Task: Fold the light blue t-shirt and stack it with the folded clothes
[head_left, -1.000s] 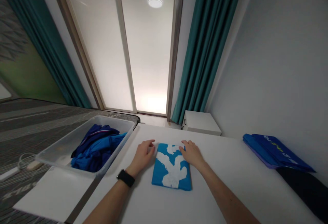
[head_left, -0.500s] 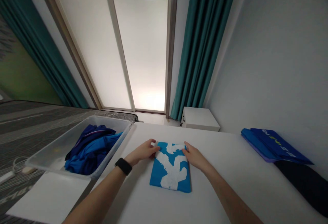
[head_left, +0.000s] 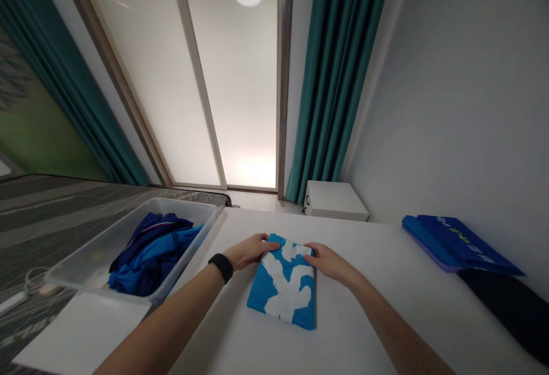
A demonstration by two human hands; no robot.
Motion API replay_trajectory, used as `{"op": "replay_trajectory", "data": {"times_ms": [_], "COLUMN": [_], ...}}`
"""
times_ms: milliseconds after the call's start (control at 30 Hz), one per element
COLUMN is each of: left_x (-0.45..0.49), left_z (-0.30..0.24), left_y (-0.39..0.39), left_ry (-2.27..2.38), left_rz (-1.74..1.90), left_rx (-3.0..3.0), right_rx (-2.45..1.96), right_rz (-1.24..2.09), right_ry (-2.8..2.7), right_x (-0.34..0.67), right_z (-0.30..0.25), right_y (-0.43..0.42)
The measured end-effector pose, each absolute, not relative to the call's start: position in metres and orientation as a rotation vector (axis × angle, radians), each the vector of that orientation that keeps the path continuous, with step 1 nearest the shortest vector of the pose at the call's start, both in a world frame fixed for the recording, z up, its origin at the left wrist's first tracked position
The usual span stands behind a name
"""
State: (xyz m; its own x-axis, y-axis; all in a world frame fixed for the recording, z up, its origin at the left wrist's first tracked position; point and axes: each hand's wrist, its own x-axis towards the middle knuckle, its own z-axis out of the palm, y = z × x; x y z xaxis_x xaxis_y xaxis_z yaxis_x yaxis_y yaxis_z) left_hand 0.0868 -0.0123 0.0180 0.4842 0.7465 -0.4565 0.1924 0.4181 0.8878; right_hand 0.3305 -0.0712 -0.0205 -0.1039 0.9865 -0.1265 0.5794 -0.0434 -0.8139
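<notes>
A folded blue garment with a large white print (head_left: 283,286) lies slightly turned on the white table (head_left: 343,329). My left hand (head_left: 251,251) grips its far left corner, thumb on top and fingers at the edge or beneath. My right hand (head_left: 328,260) pinches the far right corner in a similar way. The garment's near edge rests on or close to the tabletop; whether the far edge is raised, I cannot tell. A black watch (head_left: 222,266) is on my left wrist.
At left, a translucent plastic bin (head_left: 81,258) holds crumpled blue clothes (head_left: 154,255). Folded blue clothes (head_left: 463,243) lie at the table's right, beside a dark cloth (head_left: 506,312). A small white cabinet (head_left: 334,199) stands beyond the table, near teal curtains (head_left: 338,89).
The garment has turned a little, its near edge now slanting down to the right. My left hand has moved slightly right and its thumb reaches further onto the cloth.
</notes>
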Motion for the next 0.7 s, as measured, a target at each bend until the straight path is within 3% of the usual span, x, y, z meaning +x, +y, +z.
{"op": "replay_trajectory", "data": {"times_ms": [300, 500, 700], "left_x": [0.099, 0.093, 0.094], "left_z": [0.009, 0.006, 0.007], "left_y": [-0.029, -0.037, -0.038], "left_ry": [0.789, 0.689, 0.764], "left_rz": [0.564, 0.634, 0.667], "left_rx": [0.896, 0.861, 0.839], "right_rx": [-1.632, -1.258, -1.152], "right_rz": [1.209, 1.714, 1.697], "right_ry": [-1.727, -1.512, -1.073], "right_x": [0.337, 0.337, 0.324], "right_z": [0.008, 0.029, 0.015], "right_y": [-0.069, -0.075, -0.091]}}
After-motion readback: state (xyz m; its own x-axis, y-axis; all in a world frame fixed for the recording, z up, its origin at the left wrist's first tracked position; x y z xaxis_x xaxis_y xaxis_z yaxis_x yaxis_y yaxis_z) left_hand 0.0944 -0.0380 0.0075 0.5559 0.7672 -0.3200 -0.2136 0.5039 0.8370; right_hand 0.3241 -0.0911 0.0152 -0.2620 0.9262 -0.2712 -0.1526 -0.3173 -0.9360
